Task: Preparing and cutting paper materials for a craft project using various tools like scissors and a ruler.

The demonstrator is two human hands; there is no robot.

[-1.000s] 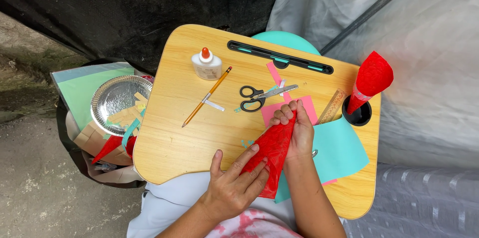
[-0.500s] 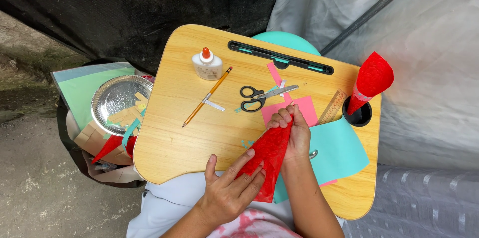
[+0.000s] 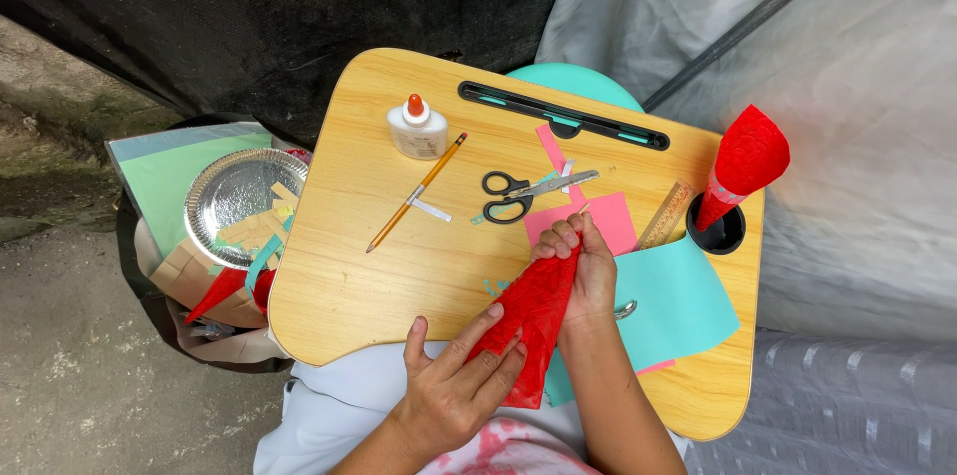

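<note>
In the lower middle of the frame both hands work on a red textured sheet point(image 3: 528, 320), which lies on the near edge of the wooden lap desk point(image 3: 349, 276) and is being rolled into a narrow cone. The right hand point(image 3: 583, 271) has its fingers curled closed around the upper, narrow end of the sheet, pinching it just below the pink paper point(image 3: 588, 216). The left hand point(image 3: 459, 385) lies flat with fingers spread open, pressing the wide lower end without gripping it. To do this rolling well, I judge the right hand should keep the tip tight while the left palm guides the loose edge evenly, so that the cone does not open or wrinkle. A finished red cone point(image 3: 743, 161) stands in the cup hole at the right of the frame. The scissors point(image 3: 523, 194), pencil point(image 3: 417, 192) and glue bottle point(image 3: 417, 126) lie well apart, higher on the desk. Compared with half a second ago, the left hand has slid a little further onto the sheet and the roll looks slightly tighter; the other things have not moved.
</note>
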